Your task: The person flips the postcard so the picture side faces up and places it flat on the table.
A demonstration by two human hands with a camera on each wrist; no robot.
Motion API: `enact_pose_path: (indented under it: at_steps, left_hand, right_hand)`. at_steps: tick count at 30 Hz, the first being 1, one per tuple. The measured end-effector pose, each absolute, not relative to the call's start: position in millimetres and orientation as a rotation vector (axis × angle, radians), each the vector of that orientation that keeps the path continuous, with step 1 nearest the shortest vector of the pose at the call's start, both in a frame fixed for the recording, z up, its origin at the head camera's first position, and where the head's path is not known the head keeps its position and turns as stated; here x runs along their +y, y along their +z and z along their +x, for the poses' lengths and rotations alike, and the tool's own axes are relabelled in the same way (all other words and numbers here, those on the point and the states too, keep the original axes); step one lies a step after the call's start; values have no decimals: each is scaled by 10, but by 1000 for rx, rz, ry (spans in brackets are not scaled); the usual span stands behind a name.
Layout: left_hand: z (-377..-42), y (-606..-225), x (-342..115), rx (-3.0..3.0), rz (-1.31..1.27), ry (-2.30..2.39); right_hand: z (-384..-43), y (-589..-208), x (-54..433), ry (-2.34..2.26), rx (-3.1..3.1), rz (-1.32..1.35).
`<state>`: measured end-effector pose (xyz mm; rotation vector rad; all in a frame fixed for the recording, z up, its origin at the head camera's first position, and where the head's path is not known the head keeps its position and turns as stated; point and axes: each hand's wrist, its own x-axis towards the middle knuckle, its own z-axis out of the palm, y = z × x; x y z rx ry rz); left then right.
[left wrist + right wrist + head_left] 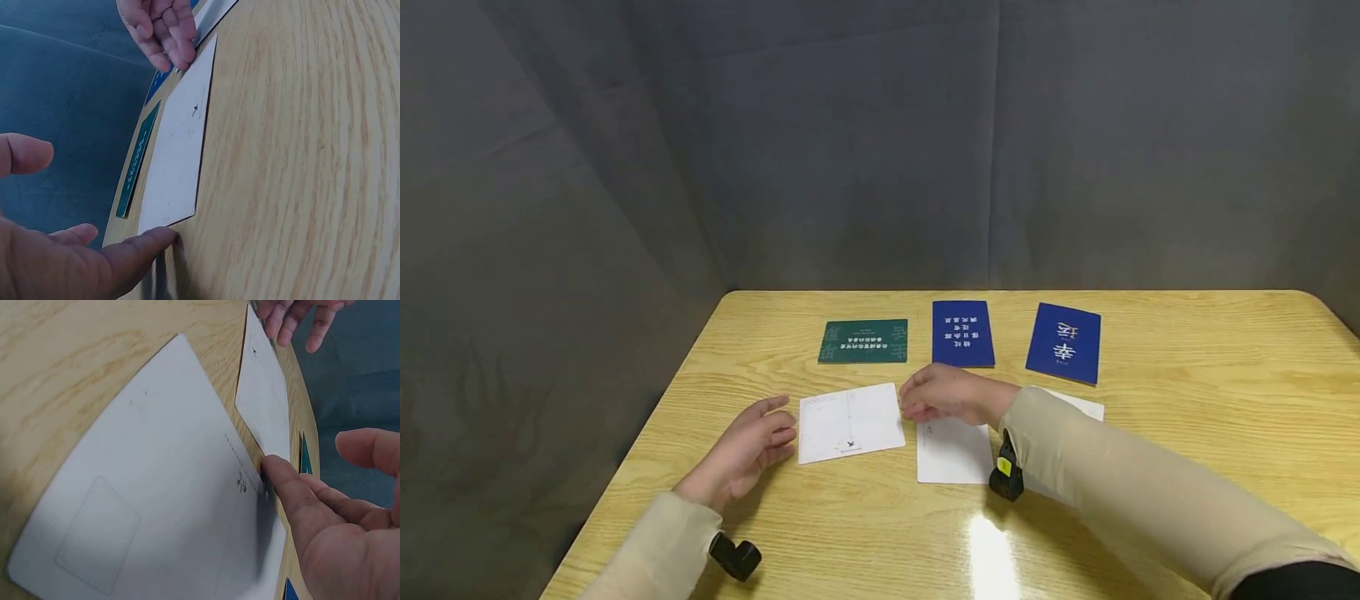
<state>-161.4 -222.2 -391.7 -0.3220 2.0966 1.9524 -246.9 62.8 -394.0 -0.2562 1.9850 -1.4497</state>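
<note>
A white postcard (851, 423) lies flat on the table between the two hands, a small dark mark near its front edge. The left hand (752, 446) is at its left short edge, fingertips right at the rim in the left wrist view, thumb raised apart. At the opposite short edge is the right hand (951, 394), one fingertip close to that rim in the right wrist view and its thumb spread away. Neither hand grips anything. Below the right hand lies a second white card (144, 487) with a printed stamp box, partly covered by hand and shadow.
Behind the hands lie a green card (863, 341), a blue card (963, 333) and another blue card (1063, 342) with large white characters. A third white card (1078, 405) is mostly hidden under the right sleeve. A dark curtain (850, 150) hangs behind the wooden table (1210, 375).
</note>
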Motion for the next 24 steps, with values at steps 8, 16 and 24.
enact_pose_path:
  at_steps: [8,16,24]
  left_hand:
    - [-1641,-3976,-2189,2067,-337,2004]
    - [-1634,-4064,-2228,2027,-380,2039]
    - [-1672,-4100,-2239,2063,-380,2055]
  right_hand:
    - [-2433,-3923,603,-1548,1878,-203]
    - [-2423,-3964,568,-1609,1855,-111]
    - [-2442,-3979,565,-1674,1815,-88]
